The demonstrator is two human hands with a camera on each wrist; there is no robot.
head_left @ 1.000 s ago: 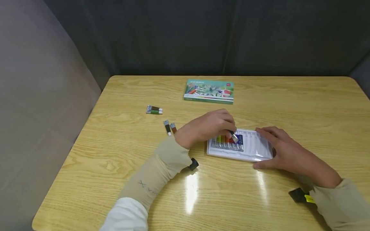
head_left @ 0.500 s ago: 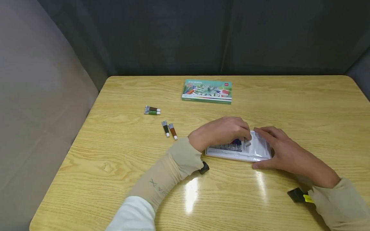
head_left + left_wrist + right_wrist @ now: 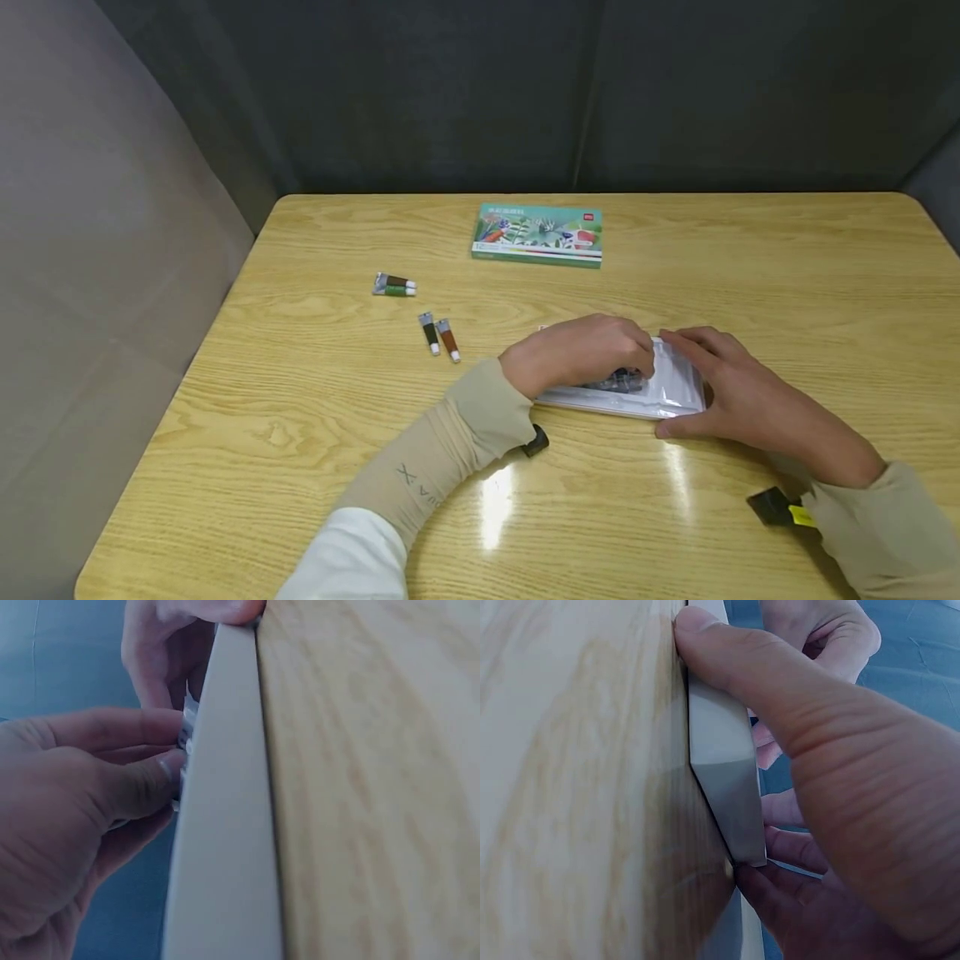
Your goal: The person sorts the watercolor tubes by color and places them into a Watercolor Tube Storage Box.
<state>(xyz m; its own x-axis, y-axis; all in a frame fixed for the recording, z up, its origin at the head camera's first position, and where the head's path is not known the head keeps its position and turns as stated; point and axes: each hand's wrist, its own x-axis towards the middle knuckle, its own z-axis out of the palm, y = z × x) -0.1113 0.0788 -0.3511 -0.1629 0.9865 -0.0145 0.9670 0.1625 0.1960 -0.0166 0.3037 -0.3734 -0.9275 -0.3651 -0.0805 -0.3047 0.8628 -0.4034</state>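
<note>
The white plastic tray [image 3: 678, 387] lies flat on the table, with several silver-ended paint tubes [image 3: 621, 382] side by side in its slots. My left hand [image 3: 581, 354] reaches over the tray from the left and covers much of the row. Its thumb and fingers pinch a paint tube [image 3: 184, 733] down at the slots; in the left wrist view only a bit of it shows past the tray wall. At the tray's right end my right hand [image 3: 738, 379] grips it, thumb at the near edge and fingers at the far side. Empty slots show beside it.
Two loose tubes, one black [image 3: 429, 333] and one reddish brown [image 3: 448, 341], lie left of the tray. Farther back left lie a dark brown tube [image 3: 397, 282] and a green tube [image 3: 396, 292]. A green printed paint box [image 3: 536, 236] lies toward the table's back edge.
My left hand has moved right across the tray and lowered the paint tube to the slots beside the row. My right hand has stayed on the tray's end.
</note>
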